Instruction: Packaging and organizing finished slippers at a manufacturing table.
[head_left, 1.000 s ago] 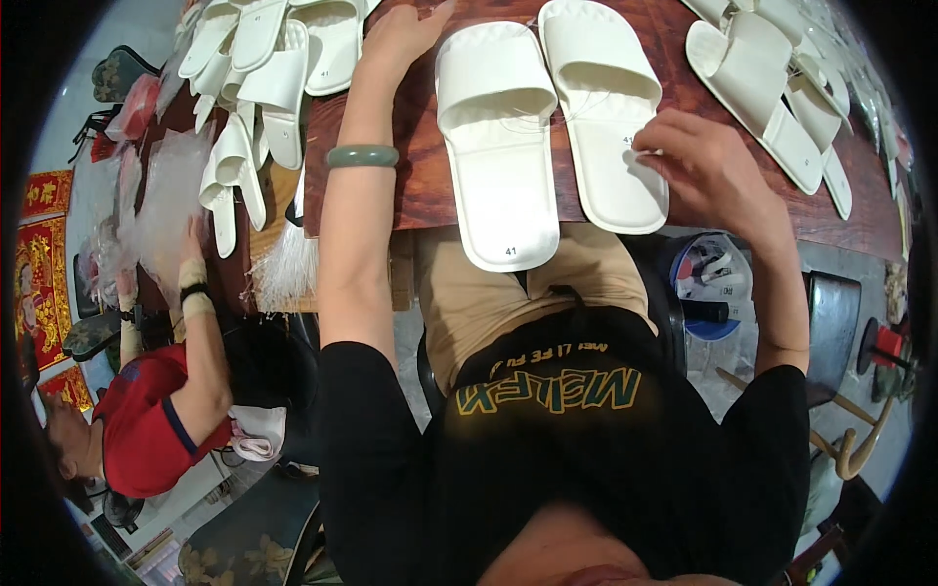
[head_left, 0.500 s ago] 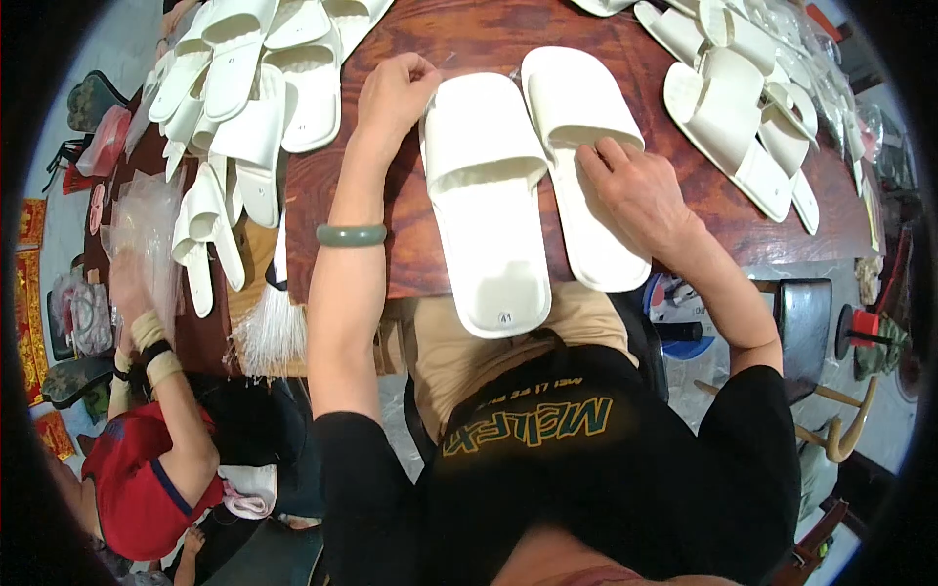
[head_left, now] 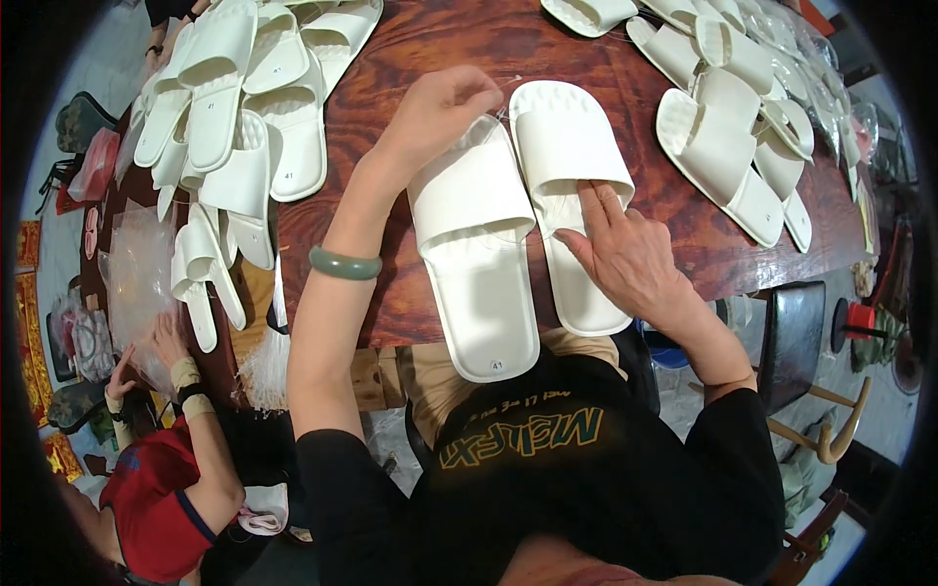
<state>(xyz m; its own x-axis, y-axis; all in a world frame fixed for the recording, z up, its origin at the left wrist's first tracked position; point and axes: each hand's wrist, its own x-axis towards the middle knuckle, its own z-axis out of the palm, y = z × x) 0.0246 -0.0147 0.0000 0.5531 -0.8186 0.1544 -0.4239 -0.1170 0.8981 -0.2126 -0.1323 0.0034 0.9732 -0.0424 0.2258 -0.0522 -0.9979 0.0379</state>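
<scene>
Two white slippers lie side by side in front of me, toes pointing away: the left slipper has its heel over the table's near edge, and the right slipper is beside it. My left hand, a green bangle on its wrist, is over the left slipper's toe. Its fingers are pinched by a thin clear plastic tie between the toes; the fingertips' exact grip is hard to see. My right hand rests on the right slipper, two fingers stretched to the strap opening and the thumb apart.
White slippers are heaped at the left, with more slippers and clear wrapping at the right on the reddish wooden table. A co-worker's hands touch clear plastic bags at left. A dark chair stands at right.
My left hand has come from beside the left slipper to above its toe, toward the gap between the pair. My right hand's fingers have straightened toward the strap. The whole view has shifted slightly.
</scene>
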